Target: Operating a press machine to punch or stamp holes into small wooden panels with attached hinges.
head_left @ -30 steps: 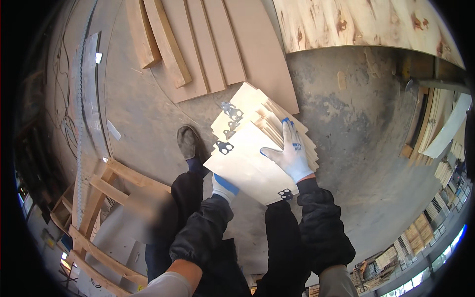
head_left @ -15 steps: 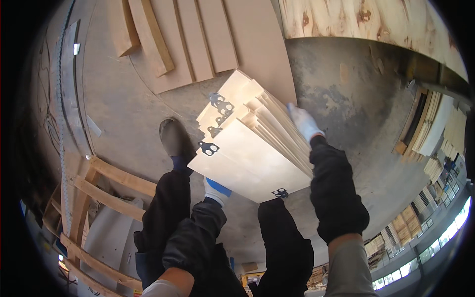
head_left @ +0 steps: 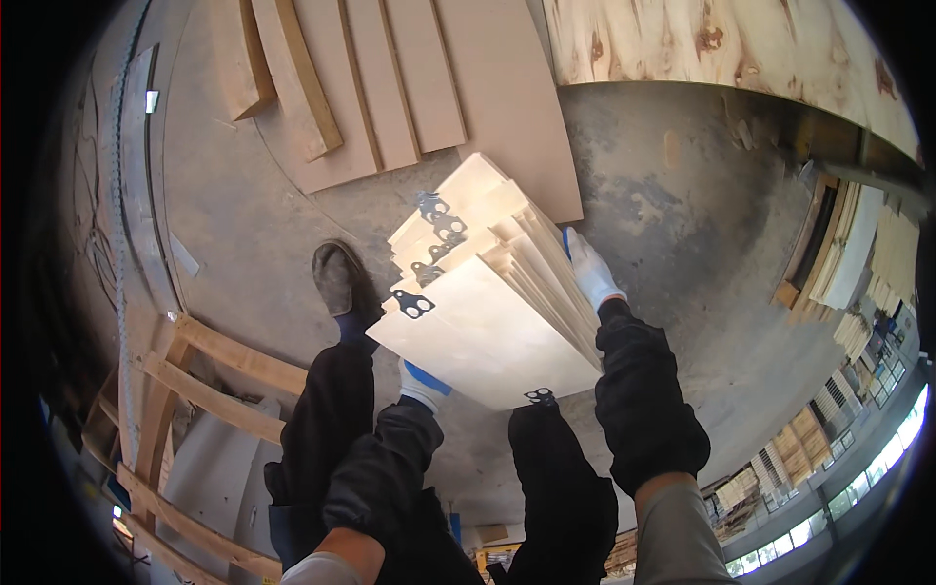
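A fanned stack of pale thin boards (head_left: 483,331), with several dark perforated metal plates (head_left: 413,304) along its left and lower corners, sits in front of me above my legs. My left hand (head_left: 420,386), in a white and blue glove, grips the stack from beneath its lower left edge, its fingertips hidden. My right hand (head_left: 589,261), gloved alike, is closed against the stack's right side.
Brown sheets with wooden strips (head_left: 522,127) and square timbers (head_left: 308,112) lie ahead. A large plywood panel (head_left: 721,44) is at upper right, stacked boards (head_left: 829,244) at right. A wooden frame (head_left: 214,400) stands at lower left, beside long metal strips (head_left: 146,195).
My right hand has left the top of the stack and moved to its right side, where it holds the edge. The stack sits further left in view.
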### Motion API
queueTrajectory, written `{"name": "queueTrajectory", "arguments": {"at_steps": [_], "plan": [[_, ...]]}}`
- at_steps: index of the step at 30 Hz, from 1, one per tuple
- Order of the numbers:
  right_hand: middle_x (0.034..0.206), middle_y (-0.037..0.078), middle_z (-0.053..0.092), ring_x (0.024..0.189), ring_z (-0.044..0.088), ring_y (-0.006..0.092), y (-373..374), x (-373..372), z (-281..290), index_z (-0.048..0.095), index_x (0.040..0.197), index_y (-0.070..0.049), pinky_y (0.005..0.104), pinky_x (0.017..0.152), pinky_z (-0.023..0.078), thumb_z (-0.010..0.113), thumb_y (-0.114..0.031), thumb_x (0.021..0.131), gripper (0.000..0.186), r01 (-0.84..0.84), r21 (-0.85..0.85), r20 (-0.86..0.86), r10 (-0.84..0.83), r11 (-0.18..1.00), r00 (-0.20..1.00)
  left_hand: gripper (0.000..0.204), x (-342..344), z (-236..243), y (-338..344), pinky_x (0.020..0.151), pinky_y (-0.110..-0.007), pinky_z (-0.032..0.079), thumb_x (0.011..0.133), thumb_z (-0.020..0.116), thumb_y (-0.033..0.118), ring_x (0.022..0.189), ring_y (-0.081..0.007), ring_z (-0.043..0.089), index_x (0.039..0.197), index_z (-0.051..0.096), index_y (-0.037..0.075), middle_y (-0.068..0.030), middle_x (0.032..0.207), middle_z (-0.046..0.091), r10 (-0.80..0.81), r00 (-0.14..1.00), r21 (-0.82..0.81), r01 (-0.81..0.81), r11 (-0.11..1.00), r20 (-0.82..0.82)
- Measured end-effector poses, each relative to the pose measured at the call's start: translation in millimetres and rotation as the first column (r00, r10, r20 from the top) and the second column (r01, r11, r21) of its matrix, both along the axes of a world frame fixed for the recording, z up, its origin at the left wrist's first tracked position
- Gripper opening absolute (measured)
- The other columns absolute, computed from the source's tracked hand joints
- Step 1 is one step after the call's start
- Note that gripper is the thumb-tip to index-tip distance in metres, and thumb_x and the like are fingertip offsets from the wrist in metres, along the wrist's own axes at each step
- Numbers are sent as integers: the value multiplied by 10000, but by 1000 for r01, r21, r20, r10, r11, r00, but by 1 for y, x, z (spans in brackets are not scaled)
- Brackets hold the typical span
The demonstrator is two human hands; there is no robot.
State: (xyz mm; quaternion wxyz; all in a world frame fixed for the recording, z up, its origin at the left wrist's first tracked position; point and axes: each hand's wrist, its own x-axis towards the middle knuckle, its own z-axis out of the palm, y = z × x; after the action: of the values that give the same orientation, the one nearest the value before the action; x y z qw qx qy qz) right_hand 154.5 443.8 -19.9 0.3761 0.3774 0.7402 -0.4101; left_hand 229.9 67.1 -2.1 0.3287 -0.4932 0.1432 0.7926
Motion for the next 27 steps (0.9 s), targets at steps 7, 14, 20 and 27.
{"name": "queueTrajectory", "arguments": {"at_steps": [7,14,20,27], "plan": [[1585,213,392,1481,338,354,-5,40,1,400,1525,-9,382,1219,248,248,-592,1048,768,149,-2,54,-149,989,987,524,15,-22,-18,1162,-497,366,1086,306,394,1373,-341,467,1494,418,86,-135,1517,483,-11,999,40,13,999,-43],[1448,205,508,1290,521,400,-19,68,21,491,1394,-88,445,1074,425,350,-448,1068,505,-74,173,-98,92,982,991,584,11,-25,-25,1154,-499,386,1069,346,482,1351,-352,491,1484,440,83,-133,1490,515,8,998,54,-5,999,-57],[1390,201,536,1174,591,385,-33,43,39,526,1295,-95,465,941,483,388,-356,1068,372,-226,117,-186,245,967,951,602,-5,-24,-43,1152,-488,389,1056,357,527,1344,-328,504,1473,454,104,-102,1473,533,43,991,197,-17,980,-127],[1473,188,507,1278,539,371,-35,133,-7,482,1424,-57,420,1073,422,350,-494,1071,578,307,-63,-18,-309,950,951,539,-13,2,-16,1176,-483,356,1093,307,385,1396,-341,455,1517,398,65,-145,1513,488,-102,987,71,112,991,-128]]}}
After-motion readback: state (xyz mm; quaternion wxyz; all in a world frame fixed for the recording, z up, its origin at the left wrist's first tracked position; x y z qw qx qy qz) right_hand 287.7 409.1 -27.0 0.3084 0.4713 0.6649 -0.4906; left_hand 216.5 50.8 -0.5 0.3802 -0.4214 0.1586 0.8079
